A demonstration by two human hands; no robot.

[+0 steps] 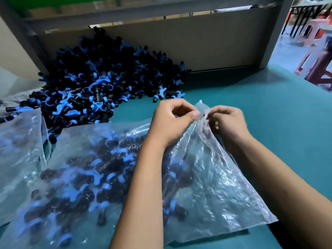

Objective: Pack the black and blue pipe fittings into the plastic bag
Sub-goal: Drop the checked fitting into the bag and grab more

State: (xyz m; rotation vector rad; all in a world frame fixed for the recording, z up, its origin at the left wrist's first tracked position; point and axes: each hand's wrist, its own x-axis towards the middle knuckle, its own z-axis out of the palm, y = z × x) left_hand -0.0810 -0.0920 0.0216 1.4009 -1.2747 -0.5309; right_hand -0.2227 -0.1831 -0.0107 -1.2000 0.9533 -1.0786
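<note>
Two plastic bags lie on the teal bench (260, 108). At the far left edge of the frame sits the second bag (19, 159), clear and crinkled, with dark fittings showing dimly through its film. Above it and reaching toward the upper middle of the frame, a big loose heap of black and blue pipe fittings (100, 78) is piled on the bench against a brown cardboard wall (206, 44).

Across the lower middle of the frame spreads the plastic bag (206, 186), lying on the bench and partly overlapping the second bag's edge. Many packed fittings (100, 169) show through its left and middle part, while its right part is mostly bare film. The bag's neck is gathered upward to a point in the centre of the frame.

On that gathered neck, the left hand (172, 121) comes in from the lower middle, its fingers curled and its thumb and forefinger pinching the plastic at the tip. Just to the right, the right hand (228, 123) grips the same neck from the other side, fingers curled in against the film, so both hands meet at the bag's top.

At the upper right corner of the frame, beyond the bench's edge, blurred pink plastic stools (316, 56) stand on a floor.
</note>
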